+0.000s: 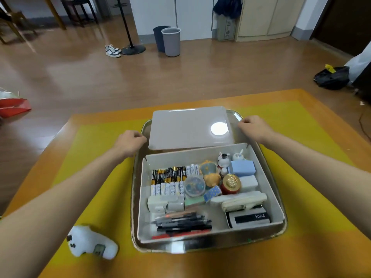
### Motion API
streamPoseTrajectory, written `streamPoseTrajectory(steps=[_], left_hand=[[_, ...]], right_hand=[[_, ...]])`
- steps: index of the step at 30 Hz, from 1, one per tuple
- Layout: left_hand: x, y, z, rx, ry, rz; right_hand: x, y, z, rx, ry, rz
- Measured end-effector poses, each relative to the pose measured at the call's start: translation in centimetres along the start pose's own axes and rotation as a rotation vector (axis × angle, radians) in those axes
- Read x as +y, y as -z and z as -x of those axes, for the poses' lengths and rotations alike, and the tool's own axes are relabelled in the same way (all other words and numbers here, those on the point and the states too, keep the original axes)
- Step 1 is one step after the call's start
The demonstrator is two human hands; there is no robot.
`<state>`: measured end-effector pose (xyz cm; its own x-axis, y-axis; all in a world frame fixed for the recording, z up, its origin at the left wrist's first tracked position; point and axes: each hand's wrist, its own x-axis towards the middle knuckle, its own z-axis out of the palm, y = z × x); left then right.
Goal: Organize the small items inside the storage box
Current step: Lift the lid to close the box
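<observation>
On a yellow table point(96, 149): metal tray point(210, 246) holding an open box point(269, 189), grey lid point(188, 127) lying flat just beyond it, partly over the box's far wall; white plush toy point(90, 242) near left of the tray, bins point(170, 41) and shoes point(112, 50) on the floor well beyond. Inside the box: batteries point(168, 180) side by side, long axes running away from the viewer; pens point(182, 221) lying crosswise along the near wall; figurines point(223, 160) upright in the far right corner. Left hand point(130, 142) curled at the lid's left edge, right hand point(254, 127) curled at the tray's far right rim; actual grip hard to tell.
</observation>
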<state>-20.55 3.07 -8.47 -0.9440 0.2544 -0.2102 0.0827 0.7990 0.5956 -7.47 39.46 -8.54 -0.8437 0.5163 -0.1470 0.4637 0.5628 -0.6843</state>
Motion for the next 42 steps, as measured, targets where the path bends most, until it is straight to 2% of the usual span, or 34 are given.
streamPoseTrajectory(steps=[6,13,18,23,30,36,42], left_hand=[[-1.0,-2.2,-6.3,-0.055,0.118,0.020],[-0.2,-3.5,-9.4,-0.126,0.179,0.184],[-0.5,-3.8,-10.6,-0.050,0.175,0.166],[0.1,-2.9,-10.7,-0.043,0.133,0.193],[4.1,0.8,-8.4,0.188,-0.012,0.467],[6.1,3.7,-2.9,0.334,-0.150,0.521],[6.4,4.3,4.2,0.460,-0.108,0.656]], right_hand=[[-0.8,-3.4,-5.8,-0.098,-0.151,-0.107],[-1.1,-5.7,-9.0,-0.127,-0.234,-0.031],[-0.5,-6.1,-9.6,-0.040,-0.232,0.000],[-0.1,-4.9,-9.5,0.028,-0.167,-0.015],[-2.3,-0.3,-7.0,0.154,-0.022,-0.324],[-4.7,4.2,-1.9,0.205,0.101,-0.461],[-5.0,6.0,3.5,0.209,0.165,-0.497]])
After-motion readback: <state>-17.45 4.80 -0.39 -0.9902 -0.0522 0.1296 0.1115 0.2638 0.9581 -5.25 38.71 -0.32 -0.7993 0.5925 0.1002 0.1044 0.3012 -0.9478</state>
